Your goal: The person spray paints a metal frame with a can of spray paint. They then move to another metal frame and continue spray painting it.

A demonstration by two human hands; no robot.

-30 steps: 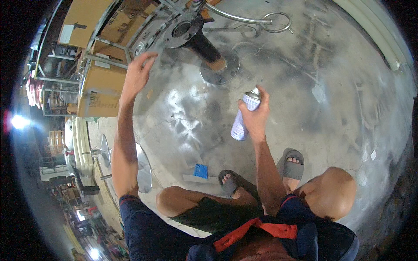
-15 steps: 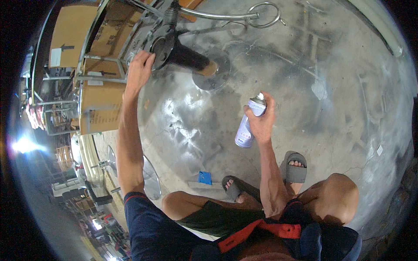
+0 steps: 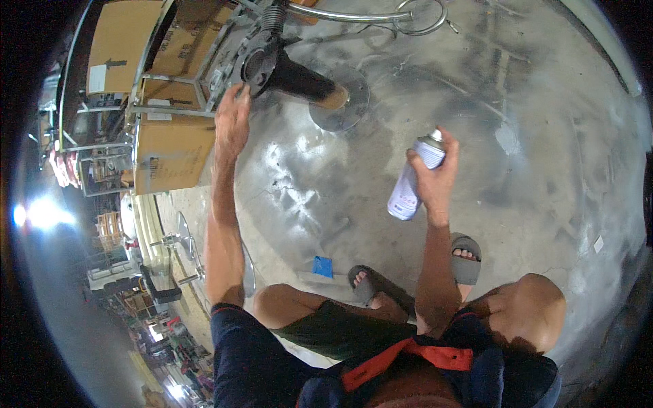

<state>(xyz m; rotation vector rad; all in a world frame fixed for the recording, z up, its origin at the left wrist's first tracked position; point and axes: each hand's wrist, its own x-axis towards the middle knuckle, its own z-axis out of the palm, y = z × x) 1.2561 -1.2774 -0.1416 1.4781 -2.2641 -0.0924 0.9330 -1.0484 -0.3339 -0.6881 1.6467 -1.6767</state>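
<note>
At the flanged rim (image 3: 264,86) of the black post (image 3: 299,78) lies the left hand (image 3: 232,121), probably for steadying; whether its grip is closed cannot be told. Right of the post, the right hand (image 3: 439,175) clamps its grip around a spray can (image 3: 408,187), apparently placing the nozzle (image 3: 436,134) within finger reach.

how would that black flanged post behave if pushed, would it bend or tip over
The black flanged post is probably stiff, given how thick and straight it looks. It seems to be metal, so likely heavy. Its broad base should resist tipping, though a push at the top flange, near the left hand, might rock it.
</note>
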